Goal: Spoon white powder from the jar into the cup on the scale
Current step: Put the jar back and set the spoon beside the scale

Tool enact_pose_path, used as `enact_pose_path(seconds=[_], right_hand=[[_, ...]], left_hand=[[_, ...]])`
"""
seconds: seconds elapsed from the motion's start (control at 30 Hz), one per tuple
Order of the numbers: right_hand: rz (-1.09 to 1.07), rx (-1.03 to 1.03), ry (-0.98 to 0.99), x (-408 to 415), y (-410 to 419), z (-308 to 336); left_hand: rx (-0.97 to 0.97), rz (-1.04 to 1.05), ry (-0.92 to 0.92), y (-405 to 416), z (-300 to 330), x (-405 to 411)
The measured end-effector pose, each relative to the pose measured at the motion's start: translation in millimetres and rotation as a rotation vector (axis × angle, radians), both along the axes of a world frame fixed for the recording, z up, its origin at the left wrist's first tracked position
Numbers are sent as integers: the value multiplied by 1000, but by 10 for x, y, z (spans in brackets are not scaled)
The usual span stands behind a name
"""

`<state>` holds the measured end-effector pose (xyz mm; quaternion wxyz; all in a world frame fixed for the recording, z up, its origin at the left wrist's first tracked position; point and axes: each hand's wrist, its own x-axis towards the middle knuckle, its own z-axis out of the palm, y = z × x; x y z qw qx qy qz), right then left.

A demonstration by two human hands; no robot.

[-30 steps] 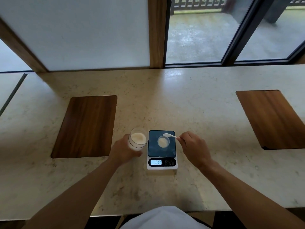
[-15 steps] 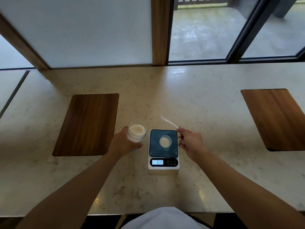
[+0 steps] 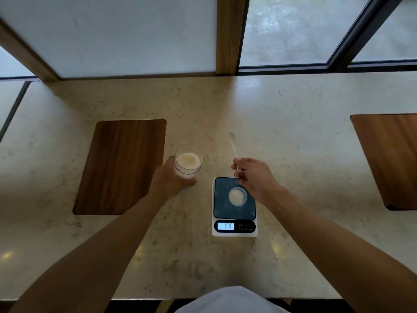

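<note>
Left hand (image 3: 170,180) wrapped around the clear jar (image 3: 188,162) of white powder, held left of the scale (image 3: 234,207); right hand (image 3: 253,177) pinching the handle of a white spoon (image 3: 233,146), bowl pointing away over the counter (image 3: 293,154), apparently empty though too small to confirm; small cup (image 3: 237,196) holding powder on the scale's dark platform; lit display (image 3: 225,226) blurred; wooden board (image 3: 121,166) beyond the jar

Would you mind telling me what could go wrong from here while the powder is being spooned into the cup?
The right hand hangs over the scale close to the small cup; a brush could tip it or disturb the reading. The spoon is pinched at its handle end, so powder may spill on the countertop. The jar, in the left hand, looks tilted.
</note>
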<state>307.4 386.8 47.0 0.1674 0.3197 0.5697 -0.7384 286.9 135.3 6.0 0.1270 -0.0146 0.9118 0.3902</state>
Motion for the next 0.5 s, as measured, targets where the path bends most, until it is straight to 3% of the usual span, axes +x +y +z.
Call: enact_pose_path(seconds=[0.13, 0.5], right_hand=[[64, 100, 6, -243, -158, -54], [129, 88, 22, -1132, -682, -138]], left_hand=[[-4, 17, 29, -82, -28, -286], [26, 94, 105, -390, 19, -1219]])
